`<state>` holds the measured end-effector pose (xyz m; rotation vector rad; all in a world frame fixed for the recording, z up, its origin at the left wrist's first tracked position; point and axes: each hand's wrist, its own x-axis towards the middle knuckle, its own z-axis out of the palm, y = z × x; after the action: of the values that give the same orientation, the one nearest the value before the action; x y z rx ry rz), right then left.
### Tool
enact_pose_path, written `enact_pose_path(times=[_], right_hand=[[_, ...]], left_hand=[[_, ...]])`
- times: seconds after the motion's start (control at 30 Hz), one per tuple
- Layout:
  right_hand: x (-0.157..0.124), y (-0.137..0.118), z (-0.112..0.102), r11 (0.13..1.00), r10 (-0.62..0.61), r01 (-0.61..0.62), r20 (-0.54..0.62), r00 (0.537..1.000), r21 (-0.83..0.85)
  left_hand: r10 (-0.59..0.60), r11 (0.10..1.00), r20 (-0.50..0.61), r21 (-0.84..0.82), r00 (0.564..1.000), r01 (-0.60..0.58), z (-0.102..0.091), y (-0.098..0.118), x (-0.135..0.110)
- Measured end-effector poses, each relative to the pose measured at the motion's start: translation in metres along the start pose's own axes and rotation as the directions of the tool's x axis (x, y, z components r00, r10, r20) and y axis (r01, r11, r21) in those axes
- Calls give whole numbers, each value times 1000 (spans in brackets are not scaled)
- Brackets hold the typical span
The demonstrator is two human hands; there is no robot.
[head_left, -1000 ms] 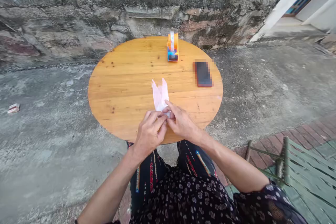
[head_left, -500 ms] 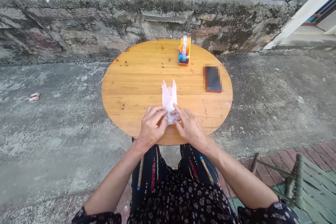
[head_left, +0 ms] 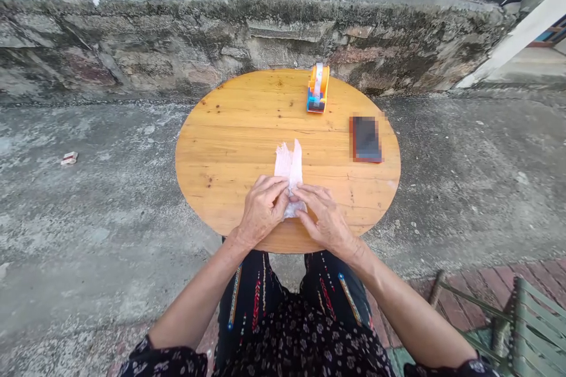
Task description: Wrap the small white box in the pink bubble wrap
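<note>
A thin, pinkish-white plastic bag (head_left: 288,165) lies lengthwise on the round wooden table (head_left: 221,165), near its front edge. Two handle-like strips point away from me, and its crumpled lower end sits between my hands. My left hand (head_left: 266,203) pinches the bag's left side between thumb and fingers. From the right, my right hand (head_left: 322,212) grips the bag, fingers across its middle and thumb by its lower edge. Fingers hide part of the bag's middle.
An orange and blue tape dispenser (head_left: 317,88) stands at the table's back. To the right lies a dark, blurred-out flat object (head_left: 366,138) with a reddish edge. Behind the table runs a rough stone wall (head_left: 177,47). A green slatted chair (head_left: 535,324) is at the lower right.
Both hands have closed in on the bag, the right fingers now lying further across its middle. The bag's upper strips sit closer together. The view has shifted slightly.
</note>
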<state>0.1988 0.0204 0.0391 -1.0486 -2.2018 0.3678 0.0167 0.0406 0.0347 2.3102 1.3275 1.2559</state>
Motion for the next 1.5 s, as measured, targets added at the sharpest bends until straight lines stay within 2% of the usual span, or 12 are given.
enact_pose_path(times=[0.23, 0.43, 0.53, 0.63, 0.7, 0.77, 0.87, 1.03, 1.2, 1.33, 1.43, 1.5], right_hand=[[4, 5, -4, 995, -67, 63, 50, 997, 73], [8, 2, -13, 996, -56, 47, 136, 989, 70], [10, 1, -18, 998, -62, 58, 200, 978, 27], [12, 2, -23, 998, -64, 66, 245, 967, 0], [14, 2, -25, 998, -61, 63, 276, 959, 3], [15, 1, -28, 998, -55, 52, 296, 954, 18], [15, -1, -29, 998, -54, 45, 295, 954, 39], [16, 1, -28, 998, -61, 56, 317, 946, 25], [12, 6, -23, 996, -94, 92, 261, 961, 22], [13, 8, -19, 995, -87, 75, 245, 966, 61], [17, 8, -19, 995, -76, 57, 258, 963, 81], [19, 6, -21, 995, -82, 63, 258, 963, 82]], left_hand=[[-22, 999, 34, -42, 999, 23, -1, -3, 5], [-189, 960, 53, -201, 981, 195, -7, 4, 7], [-321, 910, 116, -236, 940, 340, -9, 3, 9], [-453, 844, 156, -242, 878, 478, -6, -4, 15], [-519, 804, 165, -239, 839, 545, -4, -7, 19], [-551, 780, 166, -245, 818, 575, -4, -6, 22], [-571, 750, 181, -281, 800, 599, -3, -5, 26], [-637, 673, 212, -317, 741, 669, 3, -11, 25], [-637, 677, 205, -310, 743, 667, 3, -11, 21], [-538, 731, 237, -346, 809, 588, -3, -7, 28], [-518, 716, 341, -330, 785, 615, -5, -6, 36], [-536, 702, 359, -313, 764, 640, -5, -6, 40]])
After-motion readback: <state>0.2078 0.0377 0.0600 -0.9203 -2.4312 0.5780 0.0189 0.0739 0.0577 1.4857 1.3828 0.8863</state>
